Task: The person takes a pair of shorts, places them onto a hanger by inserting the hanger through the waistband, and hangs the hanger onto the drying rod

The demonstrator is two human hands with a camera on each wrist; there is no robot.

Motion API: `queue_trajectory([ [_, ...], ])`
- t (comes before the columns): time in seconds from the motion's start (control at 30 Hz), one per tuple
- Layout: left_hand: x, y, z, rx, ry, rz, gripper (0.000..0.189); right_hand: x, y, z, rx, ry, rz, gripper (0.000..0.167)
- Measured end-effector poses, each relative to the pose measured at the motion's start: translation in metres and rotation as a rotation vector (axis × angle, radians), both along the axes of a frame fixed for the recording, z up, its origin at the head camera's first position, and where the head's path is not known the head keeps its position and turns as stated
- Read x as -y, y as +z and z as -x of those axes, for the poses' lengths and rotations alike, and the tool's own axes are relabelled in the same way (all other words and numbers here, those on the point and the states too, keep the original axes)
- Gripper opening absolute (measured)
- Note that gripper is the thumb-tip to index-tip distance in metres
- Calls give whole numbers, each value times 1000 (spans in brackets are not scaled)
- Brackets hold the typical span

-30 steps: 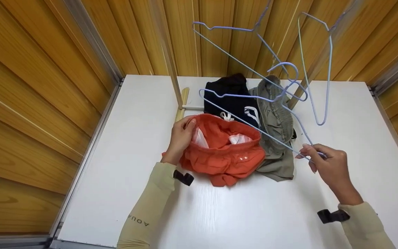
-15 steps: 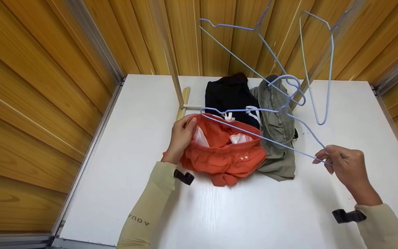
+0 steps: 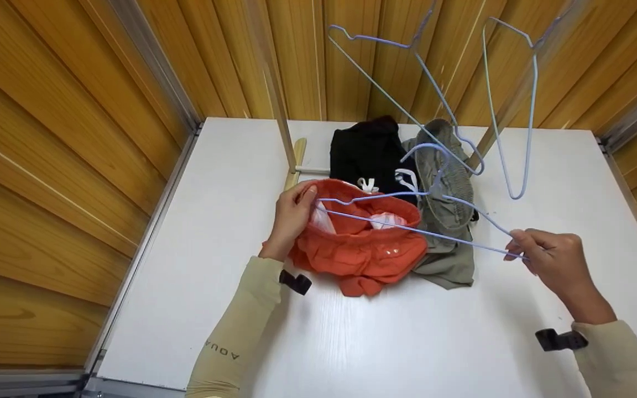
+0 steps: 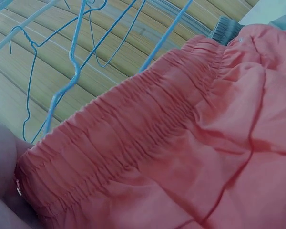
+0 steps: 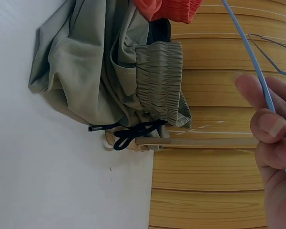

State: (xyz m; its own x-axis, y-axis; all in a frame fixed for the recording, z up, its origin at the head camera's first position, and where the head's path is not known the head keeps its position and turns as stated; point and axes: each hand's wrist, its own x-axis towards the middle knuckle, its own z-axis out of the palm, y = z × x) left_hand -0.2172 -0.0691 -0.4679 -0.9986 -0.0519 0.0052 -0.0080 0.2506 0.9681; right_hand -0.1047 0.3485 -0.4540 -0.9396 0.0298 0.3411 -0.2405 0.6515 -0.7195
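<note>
Pinching soft, likely lightweight orange shorts (image 3: 351,261) at the waistband (image 3: 346,238), probably the surest hold, the left hand (image 3: 290,216) faces the right hand (image 3: 555,257) gripping a wire hanger (image 3: 436,191).

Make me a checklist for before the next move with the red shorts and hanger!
1. Left hand holds the red shorts: ok.
2. Right hand grips one end of the blue hanger: ok.
3. Waistband open at the top: ok.
4. Whole hanger inside the waistband: not ok, the gripped end sticks out.
5. Hanger's other tip touching cloth: cannot tell.
6. Red shorts apart from the gray-green garment: not ok, they overlap in the head view.
</note>
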Motion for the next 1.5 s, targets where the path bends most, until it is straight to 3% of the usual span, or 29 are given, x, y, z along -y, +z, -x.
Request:
queue_trajectory([
  [0.27,-2,3,-1,-12,-25,29,24,5,-4,4,-95,53,-71,26],
  [0.63,-9,9,-6,-75,-74,70,25,21,-8,10,-163,128,-68,26],
  [0.93,-9,12,-11,-133,-71,137,24,29,-15,15,-191,159,-79,29],
  [1.37,-19,21,-18,-96,-71,278,24,43,-18,23,-204,199,-70,31],
  [1.5,-20,23,-18,-117,-85,277,22,44,-19,26,-230,228,-60,36],
])
